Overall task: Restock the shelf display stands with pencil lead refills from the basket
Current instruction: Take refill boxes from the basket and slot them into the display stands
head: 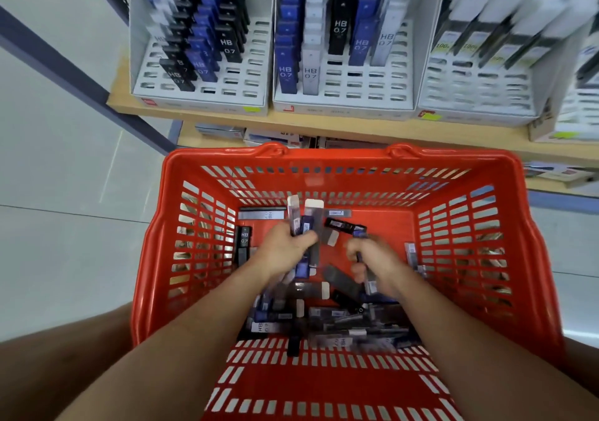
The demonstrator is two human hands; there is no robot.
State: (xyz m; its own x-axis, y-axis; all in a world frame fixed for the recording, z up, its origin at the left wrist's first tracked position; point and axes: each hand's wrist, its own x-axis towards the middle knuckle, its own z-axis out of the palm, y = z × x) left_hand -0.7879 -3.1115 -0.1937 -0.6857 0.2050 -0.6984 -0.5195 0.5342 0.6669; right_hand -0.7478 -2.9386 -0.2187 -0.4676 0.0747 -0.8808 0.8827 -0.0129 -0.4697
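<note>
1. Two hands are down inside the red basket [324, 156], which stands in front of the shelf [324, 124] with its far rim just below the shelf's front edge.
2. Near the middle of the basket, the left hand [283, 253] is curled round a bunch [304, 222] of refills. White, blue and dark ones are held together, their tops pointing toward the far wall.
3. Just beside it, the right hand [372, 261] has its fingers curled round a dark refill [369, 282]. Blur hides whether it holds more than that one.
4. Many loose refills [327, 321] lie heaped on the basket floor, under the hands and toward the near wall.
5. A black one [243, 237] marked HB 0.7 lies by the basket's left wall, and a grey one [261, 215] lies along the far wall.
6. Three white stands sit side by side along the shelf's front edge.
7. The left stand [256, 64] carries black and blue rows on its left side, with bare slots on its right.
8. The middle stand [372, 86] carries blue, white and black rows, with bare slots at its front.
9. The right stand [470, 93] is blurred, with packs toward its back.
10. Boxes [220, 130] sit on a lower shelf beneath, and pale floor [64, 161] shows to the left of the basket.
</note>
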